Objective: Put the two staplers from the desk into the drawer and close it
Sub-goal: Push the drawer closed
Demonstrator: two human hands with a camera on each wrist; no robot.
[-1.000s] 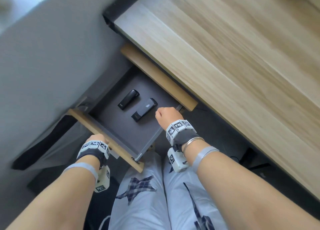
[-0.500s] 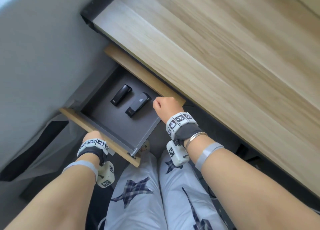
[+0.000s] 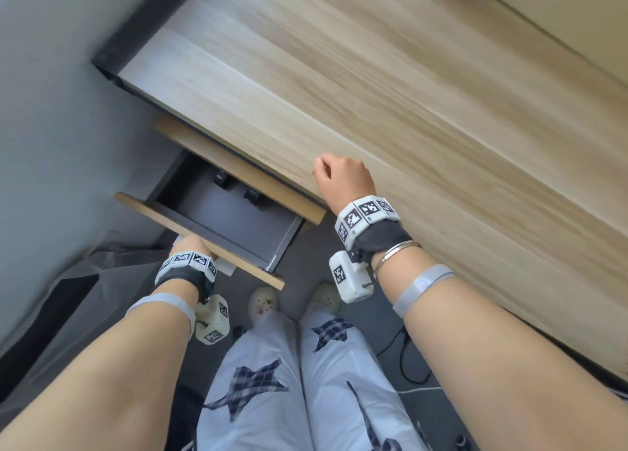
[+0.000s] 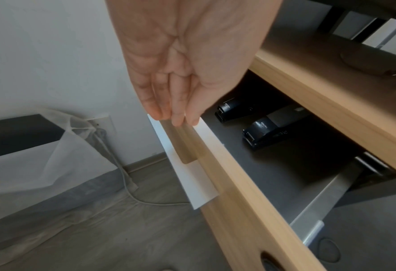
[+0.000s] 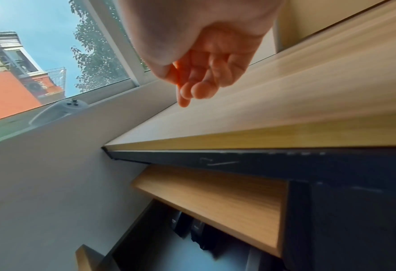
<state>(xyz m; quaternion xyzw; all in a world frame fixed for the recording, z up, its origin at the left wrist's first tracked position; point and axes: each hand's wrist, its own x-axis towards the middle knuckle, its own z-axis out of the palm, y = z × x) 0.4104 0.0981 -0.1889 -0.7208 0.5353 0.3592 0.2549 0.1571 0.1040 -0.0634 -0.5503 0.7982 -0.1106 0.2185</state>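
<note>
Left wrist view: left hand (image 4: 183, 60), fingers (image 4: 178, 111) straight together on wooden drawer (image 4: 243, 192) front.

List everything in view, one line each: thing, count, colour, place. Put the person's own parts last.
staplers: 2, black, side by side inside the drawer
drawer: 1, grey inside with a wood front, partly open under the desk
desk: 1, light wood top, above the drawer
handle strip: 1, white, on the drawer front
cable: 1, white, on the floor by the wall
controller: 1, pale grey, on the window sill
left hand: fingers straight, tips on the drawer front's top edge
right hand: fingers loosely curled, holding nothing, over the desk edge
</note>
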